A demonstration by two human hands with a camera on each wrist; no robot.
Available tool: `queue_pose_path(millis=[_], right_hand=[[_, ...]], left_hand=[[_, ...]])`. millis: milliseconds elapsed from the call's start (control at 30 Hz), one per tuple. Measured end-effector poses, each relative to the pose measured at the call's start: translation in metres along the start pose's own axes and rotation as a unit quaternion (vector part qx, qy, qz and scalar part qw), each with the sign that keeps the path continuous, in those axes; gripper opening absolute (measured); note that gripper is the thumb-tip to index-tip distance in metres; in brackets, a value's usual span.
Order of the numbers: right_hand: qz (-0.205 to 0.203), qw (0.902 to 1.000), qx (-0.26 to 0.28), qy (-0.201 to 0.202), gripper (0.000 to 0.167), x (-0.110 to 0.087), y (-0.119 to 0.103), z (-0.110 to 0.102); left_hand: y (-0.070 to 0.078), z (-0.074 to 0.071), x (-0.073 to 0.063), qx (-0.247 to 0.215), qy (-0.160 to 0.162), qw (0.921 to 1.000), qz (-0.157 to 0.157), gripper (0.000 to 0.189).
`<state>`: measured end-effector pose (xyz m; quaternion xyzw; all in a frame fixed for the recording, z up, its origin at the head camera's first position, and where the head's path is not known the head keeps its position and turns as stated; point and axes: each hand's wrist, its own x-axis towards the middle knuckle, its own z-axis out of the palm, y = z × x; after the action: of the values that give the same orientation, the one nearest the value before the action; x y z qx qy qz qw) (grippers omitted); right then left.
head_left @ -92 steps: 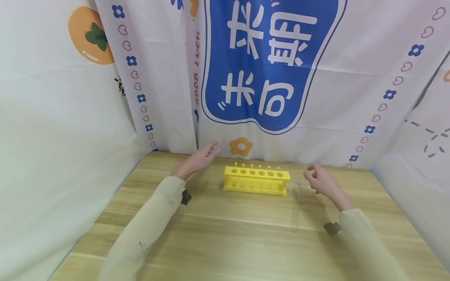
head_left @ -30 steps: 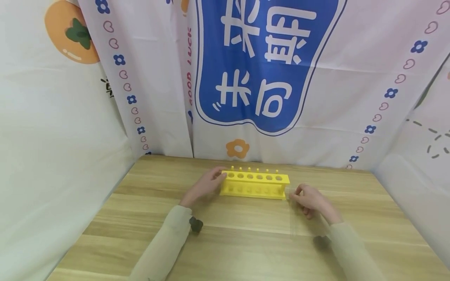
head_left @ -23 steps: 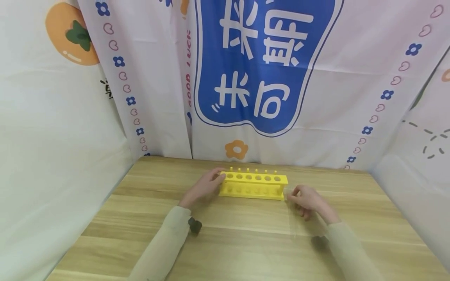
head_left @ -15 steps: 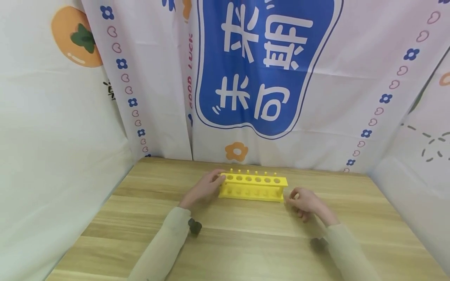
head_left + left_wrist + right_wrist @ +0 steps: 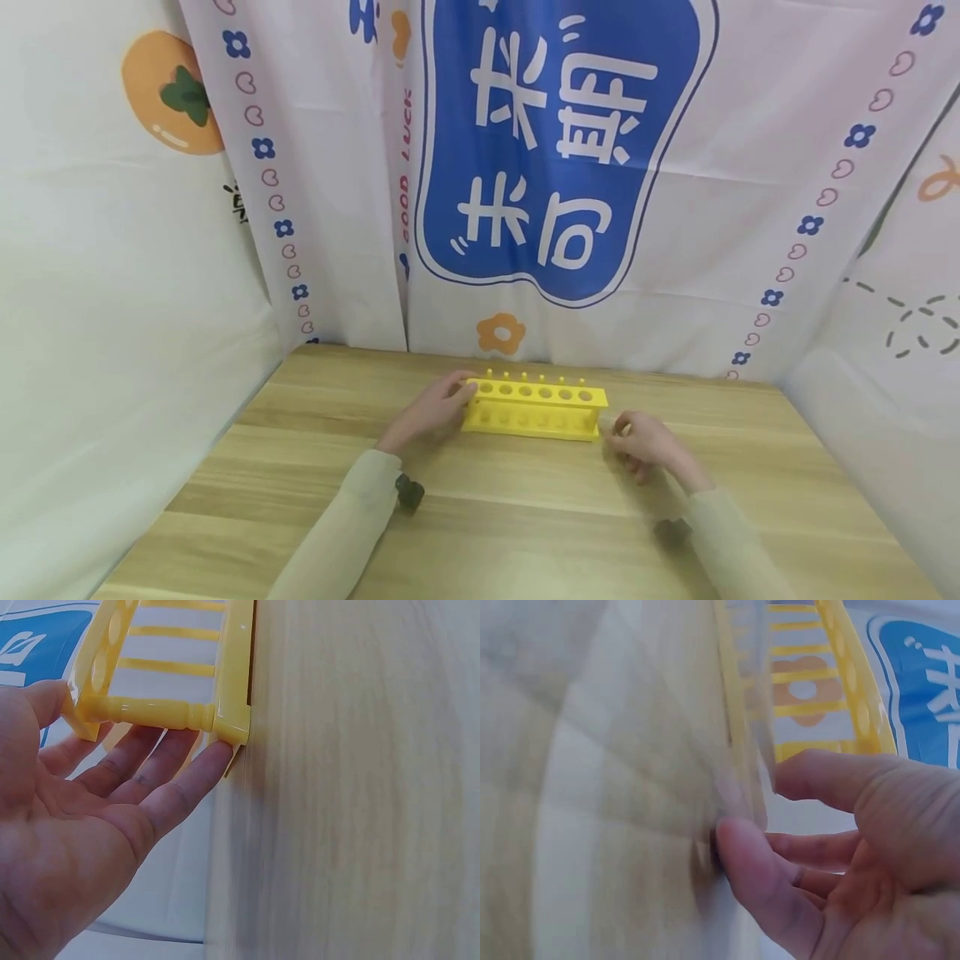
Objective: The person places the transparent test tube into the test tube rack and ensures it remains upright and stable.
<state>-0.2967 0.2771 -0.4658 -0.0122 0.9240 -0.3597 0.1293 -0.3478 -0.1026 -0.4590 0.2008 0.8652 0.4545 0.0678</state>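
A yellow test tube rack [image 5: 534, 402] with a row of round holes and a row of pegs stands at the table's back. My left hand [image 5: 431, 408] grips its left end; in the left wrist view the thumb is at the top plate and the fingers [image 5: 176, 761] lie along the end post. Just off the rack's right end, my right hand [image 5: 643, 439] pinches a clear test tube [image 5: 759, 690] between thumb and finger, as the right wrist view shows. The tube is hardly visible from the head.
The wood-grain table [image 5: 510, 533] reaches back to a white printed cloth [image 5: 675, 275] hanging close behind the rack. More white cloth [image 5: 135, 350] hangs at the left and right sides. A dark wrist camera [image 5: 409, 493] sits at my left cuff.
Both hands were apart from things at first. The left came down onto the rack's end; the right came down left to the test tube lying on the table and took hold. The view tilted slightly.
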Motion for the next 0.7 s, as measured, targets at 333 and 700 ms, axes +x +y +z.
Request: queue_pose_path(millis=[333, 700], right_hand=[[-0.001, 0.9954, 0.086, 0.042, 0.039, 0.001, 0.007, -0.016], [-0.029, 0.9907, 0.094, 0.094, 0.043, -0.002, 0.000, -0.026]], left_hand=[[-0.001, -0.002, 0.000, 0.004, 0.000, 1.0000, -0.002, 0.047], [-0.005, 0.001, 0.002, -0.008, 0.000, 1.0000, -0.003, 0.046]])
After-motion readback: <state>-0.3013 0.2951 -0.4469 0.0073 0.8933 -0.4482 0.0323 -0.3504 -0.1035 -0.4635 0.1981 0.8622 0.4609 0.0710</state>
